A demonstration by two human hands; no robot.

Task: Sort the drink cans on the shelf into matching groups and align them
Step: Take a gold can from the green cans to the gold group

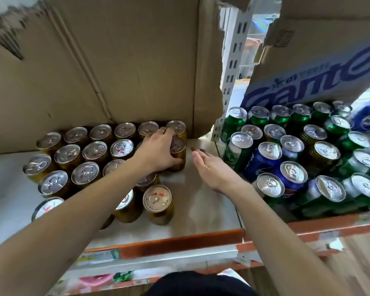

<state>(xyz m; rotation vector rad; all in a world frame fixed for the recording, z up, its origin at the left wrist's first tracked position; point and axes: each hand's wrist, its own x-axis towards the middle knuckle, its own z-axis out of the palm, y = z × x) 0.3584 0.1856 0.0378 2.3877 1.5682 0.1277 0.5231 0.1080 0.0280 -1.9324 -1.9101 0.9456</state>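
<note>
Left grip (158,150) curls round gold can (177,144), likely squaring it into the gold block (95,150). Right grip (214,169) flat, empty, alongside.

Gold cans (157,201), silver-lidded, fill a white shelf (201,210) beside a jumble of green cans (232,127) and blue cans (256,163).
Plain brown cardboard (115,60) backs the gold group; some lids carry red marks. The carton (303,71) over the mixed cans is brown above, with a white band lettered in purple-blue. The shelf's front edge (179,242) is orange, worn pale in patches, over a grey rail (158,259).
</note>
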